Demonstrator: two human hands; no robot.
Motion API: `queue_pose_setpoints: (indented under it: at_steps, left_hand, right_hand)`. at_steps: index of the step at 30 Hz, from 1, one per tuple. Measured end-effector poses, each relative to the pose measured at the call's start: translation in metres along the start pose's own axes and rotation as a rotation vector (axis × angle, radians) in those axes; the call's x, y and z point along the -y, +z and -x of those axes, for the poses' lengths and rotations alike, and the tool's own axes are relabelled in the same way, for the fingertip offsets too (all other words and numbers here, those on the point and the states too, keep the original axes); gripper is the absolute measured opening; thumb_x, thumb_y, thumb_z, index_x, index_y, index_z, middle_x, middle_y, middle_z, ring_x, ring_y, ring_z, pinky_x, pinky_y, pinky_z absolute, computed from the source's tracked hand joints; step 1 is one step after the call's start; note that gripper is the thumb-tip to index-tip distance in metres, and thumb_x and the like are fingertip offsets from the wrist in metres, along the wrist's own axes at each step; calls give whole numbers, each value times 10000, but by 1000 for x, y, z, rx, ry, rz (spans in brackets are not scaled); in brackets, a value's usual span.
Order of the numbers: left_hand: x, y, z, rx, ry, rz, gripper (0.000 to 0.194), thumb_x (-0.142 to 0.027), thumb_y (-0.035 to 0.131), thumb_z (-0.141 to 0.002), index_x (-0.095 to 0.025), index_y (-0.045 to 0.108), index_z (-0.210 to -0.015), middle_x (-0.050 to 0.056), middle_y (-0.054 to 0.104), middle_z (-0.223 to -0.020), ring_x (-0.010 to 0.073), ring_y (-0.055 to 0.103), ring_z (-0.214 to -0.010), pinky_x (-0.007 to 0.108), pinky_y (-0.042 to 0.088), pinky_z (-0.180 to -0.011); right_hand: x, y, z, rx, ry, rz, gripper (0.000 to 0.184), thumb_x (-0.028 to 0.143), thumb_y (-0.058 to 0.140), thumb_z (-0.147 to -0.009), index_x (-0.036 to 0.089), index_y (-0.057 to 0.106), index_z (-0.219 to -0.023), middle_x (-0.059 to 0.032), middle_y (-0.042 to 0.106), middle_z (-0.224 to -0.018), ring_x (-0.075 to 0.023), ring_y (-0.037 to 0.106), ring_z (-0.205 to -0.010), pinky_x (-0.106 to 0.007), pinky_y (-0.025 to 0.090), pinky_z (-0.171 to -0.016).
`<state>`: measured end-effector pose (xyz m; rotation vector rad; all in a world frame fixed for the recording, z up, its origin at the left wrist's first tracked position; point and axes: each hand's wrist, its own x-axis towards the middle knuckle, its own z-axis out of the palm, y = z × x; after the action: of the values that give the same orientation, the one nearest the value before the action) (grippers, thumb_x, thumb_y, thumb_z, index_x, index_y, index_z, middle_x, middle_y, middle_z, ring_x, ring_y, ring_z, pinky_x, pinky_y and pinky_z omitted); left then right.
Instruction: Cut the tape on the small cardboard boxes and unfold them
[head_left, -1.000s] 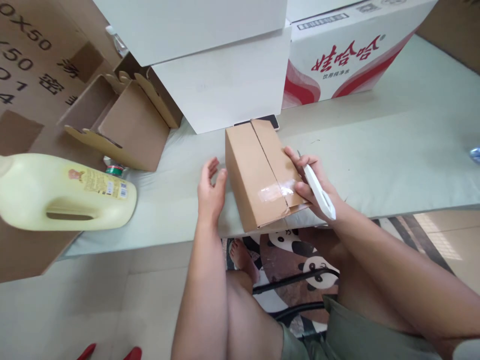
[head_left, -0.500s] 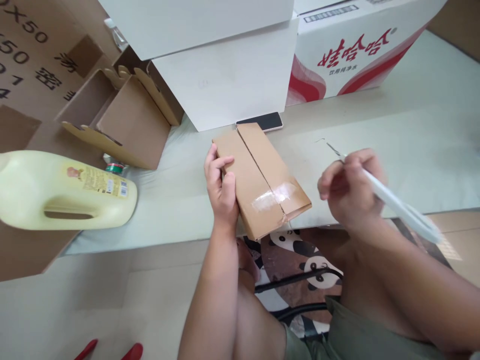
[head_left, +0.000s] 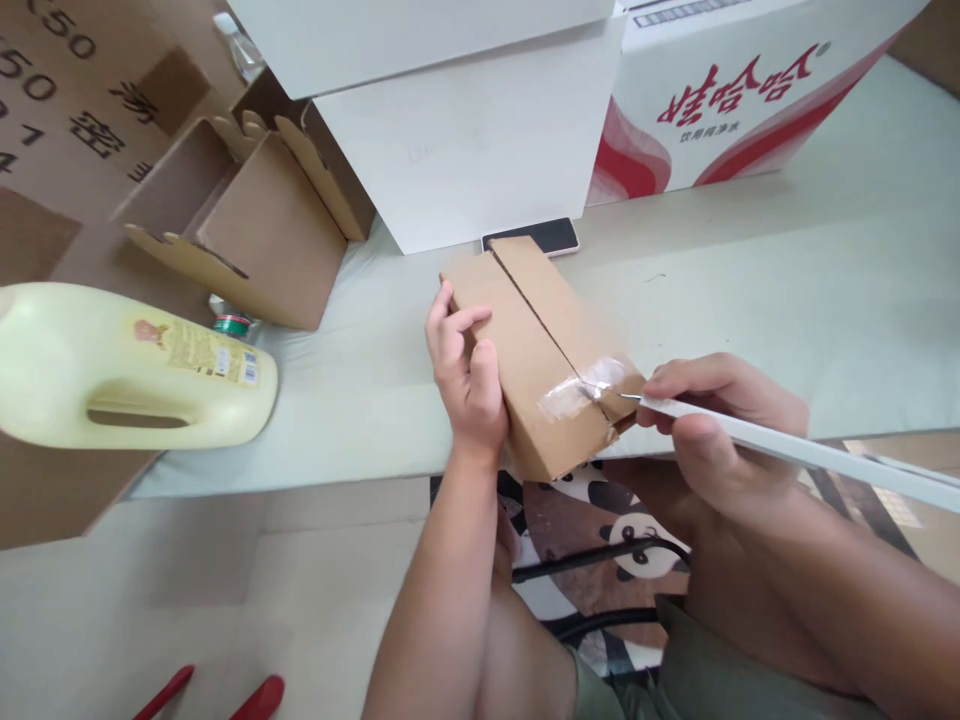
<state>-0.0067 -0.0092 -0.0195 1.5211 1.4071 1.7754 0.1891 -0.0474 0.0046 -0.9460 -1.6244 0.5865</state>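
Observation:
A small brown cardboard box (head_left: 517, 330) lies tilted near the table's front edge, a dark seam running along its top. Clear tape (head_left: 585, 388) crosses that seam near the closest end. My left hand (head_left: 469, 370) grips the box's left side, thumb and fingers bent over its edge. In my right hand (head_left: 731, 420) is a slim white-handled craft knife (head_left: 795, 445), pinched near its front. Its thin metal tip meets the tape by the seam, at the box's near right corner. How deep the tip sits cannot be made out.
Behind the box lie a phone (head_left: 551, 237), a big white box (head_left: 480, 160) and a white carton with red print (head_left: 720, 120). To the left are a pale yellow jug (head_left: 225, 400), a bottle with a green cap (head_left: 232, 325) and open brown cartons (head_left: 262, 220).
My right hand has come down and left, bringing the knife tip from the air onto the taped end. The left hand still holds the box; the whole view has shifted slightly.

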Motion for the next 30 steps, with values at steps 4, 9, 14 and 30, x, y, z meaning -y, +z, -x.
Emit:
queue_pose_setpoints:
  at_steps: [4,9,14,30]
  left_hand:
    - [0,0,0,-10,7,-7,332,-498,443,-952,-223,614,-1027,97,461,-1479,299,272,-1496,491,207,-1225]
    - [2,0,0,-13,7,-3,329,-502,452,-947,-230,621,-1024,93,466,-1474,297,282,-1491,482,214,-1220]
    - [2,1,0,-16,27,-20,329,-486,435,-955,-218,615,-1018,109,462,-1472,303,283,-1489,485,221,-1211]
    - [8,-14,-2,23,51,-185,208,-347,431,-929,-205,570,-988,133,457,-1444,298,365,-1431,492,300,-1161]
  right_hand:
    - [6,0,-5,63,-48,110,64,308,714,-840,276,664,-862,17,646,-600,-136,544,-454,-279,405,-395]
    - [5,0,-1,31,-6,141,61,239,675,-859,270,623,-854,47,620,-561,-125,543,-435,-264,406,-390]
    - [9,4,-5,-26,-52,220,123,238,659,-866,265,588,-769,48,591,-531,-116,510,-417,-270,375,-399]
    - [21,13,-16,175,-129,198,217,112,572,-833,241,472,-690,43,508,-549,-100,447,-455,-254,348,-461]
